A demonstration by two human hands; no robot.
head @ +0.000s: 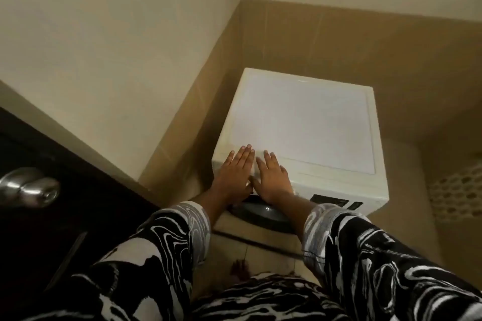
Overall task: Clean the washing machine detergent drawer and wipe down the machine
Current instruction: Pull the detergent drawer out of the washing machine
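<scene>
A white front-loading washing machine (305,122) stands in the corner of a tiled room, seen from above. Its dark round door (260,212) and a black display panel (330,200) show on the front. My left hand (236,172) and my right hand (272,177) lie flat side by side on the machine's front left top edge, fingers stretched out, holding nothing. The detergent drawer area lies under my hands and is hidden. No cloth is in view.
A dark door with a metal knob (28,187) stands open at the left. Tan tiled walls (339,41) close in behind and beside the machine. A patterned pebble floor strip (459,193) lies to the right. My bare foot (238,267) is on the floor.
</scene>
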